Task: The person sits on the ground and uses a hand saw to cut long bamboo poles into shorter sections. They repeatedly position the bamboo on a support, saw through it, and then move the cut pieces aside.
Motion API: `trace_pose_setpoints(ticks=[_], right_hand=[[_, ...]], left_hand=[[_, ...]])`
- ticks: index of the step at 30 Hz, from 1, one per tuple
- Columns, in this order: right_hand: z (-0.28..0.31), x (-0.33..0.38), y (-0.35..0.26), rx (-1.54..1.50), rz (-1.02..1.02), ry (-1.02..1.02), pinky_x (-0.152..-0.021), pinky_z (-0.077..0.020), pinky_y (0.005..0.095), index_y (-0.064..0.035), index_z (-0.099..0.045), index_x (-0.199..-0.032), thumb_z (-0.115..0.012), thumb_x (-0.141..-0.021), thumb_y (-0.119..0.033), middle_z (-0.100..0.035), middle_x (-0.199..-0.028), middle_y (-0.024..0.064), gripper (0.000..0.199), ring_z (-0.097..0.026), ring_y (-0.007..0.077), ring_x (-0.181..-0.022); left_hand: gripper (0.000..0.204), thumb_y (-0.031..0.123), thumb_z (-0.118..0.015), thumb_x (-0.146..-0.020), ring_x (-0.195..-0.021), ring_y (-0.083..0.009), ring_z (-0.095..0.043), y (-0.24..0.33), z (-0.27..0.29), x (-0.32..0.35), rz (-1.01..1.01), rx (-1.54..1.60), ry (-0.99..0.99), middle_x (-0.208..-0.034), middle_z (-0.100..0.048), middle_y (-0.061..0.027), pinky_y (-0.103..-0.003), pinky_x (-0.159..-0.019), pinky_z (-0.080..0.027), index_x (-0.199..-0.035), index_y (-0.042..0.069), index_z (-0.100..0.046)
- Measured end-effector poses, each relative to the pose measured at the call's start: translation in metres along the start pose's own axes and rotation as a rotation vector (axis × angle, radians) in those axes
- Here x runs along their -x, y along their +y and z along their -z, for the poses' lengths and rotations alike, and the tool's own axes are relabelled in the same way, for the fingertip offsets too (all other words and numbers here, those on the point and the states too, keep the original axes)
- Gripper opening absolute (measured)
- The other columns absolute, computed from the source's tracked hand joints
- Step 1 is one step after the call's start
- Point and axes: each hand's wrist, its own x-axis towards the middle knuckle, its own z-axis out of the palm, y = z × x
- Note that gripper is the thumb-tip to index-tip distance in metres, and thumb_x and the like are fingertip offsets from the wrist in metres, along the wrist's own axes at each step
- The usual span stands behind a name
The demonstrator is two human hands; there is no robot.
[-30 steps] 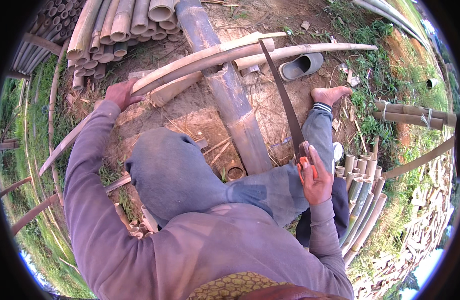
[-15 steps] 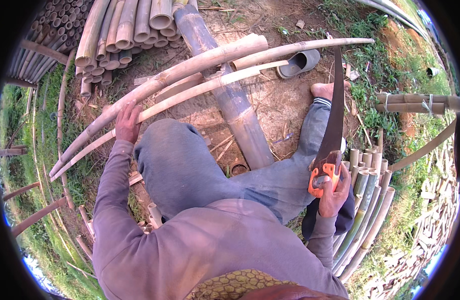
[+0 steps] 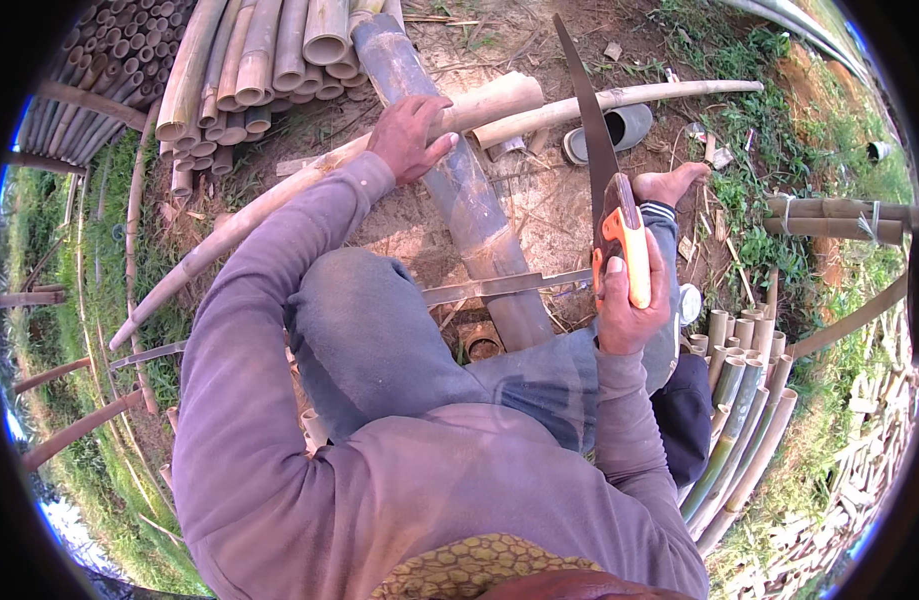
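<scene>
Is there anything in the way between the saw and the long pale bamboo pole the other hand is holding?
Nothing visible blocks it. The saw, gripped in the right hand, is raised, with only bare ground beneath it. The left hand rests on the pale bamboo pole, left of the blade.

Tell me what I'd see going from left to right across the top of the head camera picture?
Stacked bamboo poles → left hand on a pale bamboo pole → saw in the right hand → bare foot → tied bamboo bundle.
</scene>
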Motion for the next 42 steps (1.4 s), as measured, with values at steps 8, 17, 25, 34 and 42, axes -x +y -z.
trace_pose_setpoints(ticks=[8,17,25,34,42], right_hand=[[-0.016,-0.003,0.024,0.13,0.102,-0.107,-0.101,-0.0559,0.0382,0.0122,-0.059,-0.139,-0.076,-0.097,-0.009,-0.072,-0.128,0.024,0.05,-0.073,0.0292,-0.115],[-0.013,-0.009,0.03,0.104,0.13,-0.188,-0.094,-0.0591,0.0363,0.0113,-0.059,-0.139,-0.076,-0.095,-0.006,-0.073,-0.124,0.0226,0.051,-0.076,0.0265,-0.107],[-0.008,-0.011,0.038,0.084,0.19,-0.216,-0.093,-0.0595,0.037,0.0111,-0.059,-0.139,-0.077,-0.093,-0.003,-0.073,-0.124,0.0232,0.051,-0.077,0.0278,-0.104],[-0.023,-0.035,0.046,0.061,-0.009,-0.241,-0.102,-0.0547,0.0343,0.0098,-0.062,-0.138,-0.074,-0.099,-0.011,-0.07,-0.132,0.0191,0.046,-0.069,0.0242,-0.119],[0.022,0.007,0.028,0.057,-0.018,-0.304,-0.104,-0.0555,0.0404,0.0113,-0.059,-0.14,-0.072,-0.101,-0.014,-0.069,-0.133,0.0225,0.049,-0.068,0.0311,-0.122]], left_hand=[[0.07,0.065,-0.047,-0.096,-0.123,-0.0369,-0.068,0.031,-0.052,-0.11,0.573,0.074,-0.392,-0.133,-0.072,-0.0176,-0.048,-0.109,-0.049,-0.137,0.014,-0.071],[0.071,0.07,-0.05,-0.092,-0.122,-0.0345,-0.07,0.027,-0.052,-0.118,0.675,0.118,-0.411,-0.128,-0.076,-0.0142,-0.046,-0.108,-0.049,-0.134,0.018,-0.075],[0.073,0.073,-0.05,-0.091,-0.12,-0.0349,-0.071,0.026,-0.056,-0.119,0.681,0.077,-0.387,-0.126,-0.076,-0.0147,-0.046,-0.106,-0.05,-0.131,0.018,-0.076],[0.07,0.07,-0.051,-0.088,-0.119,-0.0334,-0.071,0.037,-0.049,-0.117,0.68,0.084,-0.365,-0.125,-0.077,-0.0134,-0.046,-0.104,-0.051,-0.128,0.019,-0.078],[0.066,0.066,-0.049,-0.089,-0.118,-0.0346,-0.072,0.036,-0.049,-0.113,0.675,0.058,-0.393,-0.124,-0.077,-0.0139,-0.049,-0.103,-0.052,-0.126,0.02,-0.078]])
